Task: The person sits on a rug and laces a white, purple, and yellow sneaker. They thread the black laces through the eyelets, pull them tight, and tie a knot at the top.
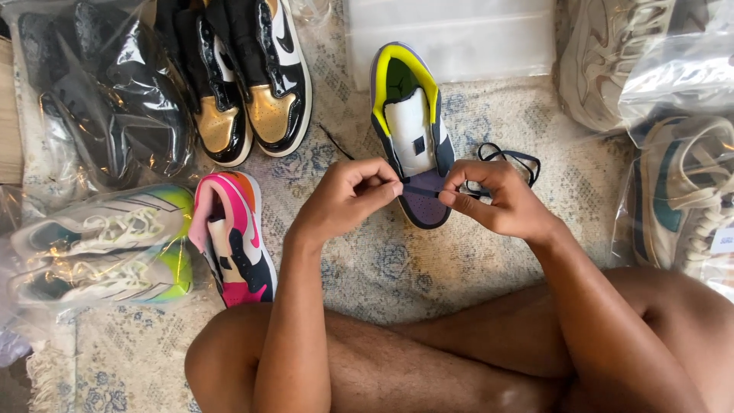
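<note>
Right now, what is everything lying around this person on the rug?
purple shoe: one, purple with yellow lining, centre, under both hands
dark lace: one, navy, pinched by both hands, looped to the right
pink shoe: one, pink and navy, left of centre
gold-toed shoes: two, black and gold, top left
bagged shoes: several pairs in clear bags, both edges
rug: one, pale, blue pattern
left hand: pinching lace
right hand: pinching lace

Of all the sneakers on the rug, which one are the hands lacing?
The purple sneaker with the yellow collar, straight ahead. Both hands pinch its dark lace over the toe; the others lie untouched.
</note>
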